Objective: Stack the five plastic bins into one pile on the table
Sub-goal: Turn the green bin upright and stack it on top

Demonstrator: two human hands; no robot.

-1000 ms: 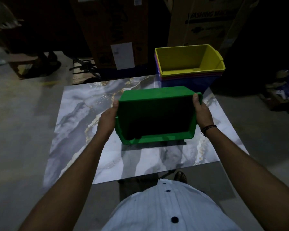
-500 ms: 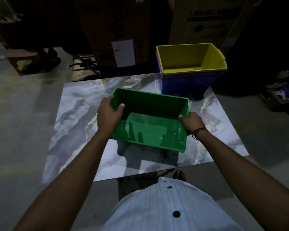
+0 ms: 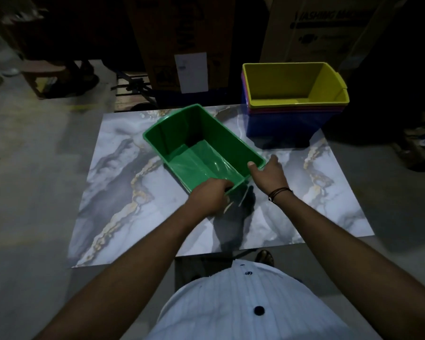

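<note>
A green plastic bin (image 3: 196, 146) is held over the middle of the marble table (image 3: 123, 192), mouth up and turned diagonally, its far end pointing away to the left. My left hand (image 3: 210, 196) grips its near end wall. My right hand (image 3: 268, 171) holds the near right corner of its rim, thumb inside. At the table's far right corner stands a pile of nested bins (image 3: 292, 116): a yellow bin (image 3: 295, 84) on top, thin red and purple rims under it, a blue one at the bottom.
Tall cardboard boxes (image 3: 324, 28) stand behind the table. A wooden stool (image 3: 44, 74) and a dark metal stand (image 3: 133, 84) are on the concrete floor at the back left. More clutter lies on the floor at the right.
The green bin has been turned from side-on, through mouth-up, to a diagonal position. My left hand slid from its left side to its near end; my right hand stays on the right rim.
</note>
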